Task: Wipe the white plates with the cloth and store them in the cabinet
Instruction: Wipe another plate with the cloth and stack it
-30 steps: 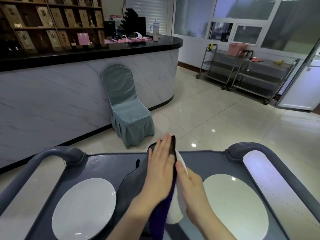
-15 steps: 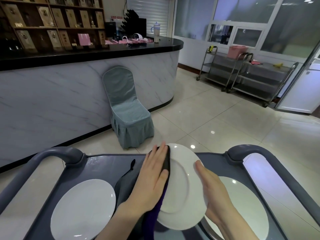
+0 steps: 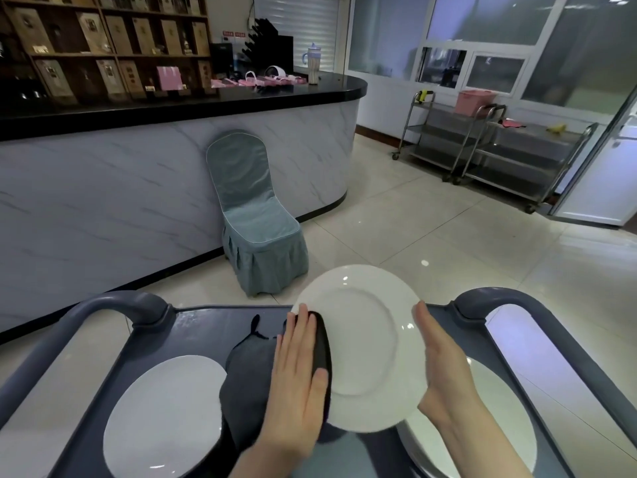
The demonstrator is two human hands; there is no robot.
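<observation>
1 plate (image 3: pixel 365 346) raised | left hand (image 3: pixel 296 377) fingers straight, pressing cloth (image 3: pixel 248 384) on rim | right hand (image 3: pixel 444 367) fingers straight against opposite rim

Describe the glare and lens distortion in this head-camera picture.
Head view: small white glints sit on the held plate and the glossy floor; the wide-angle lens bows the counter and the cart handle; the room is dim and bluish, the plate sharp.
</observation>
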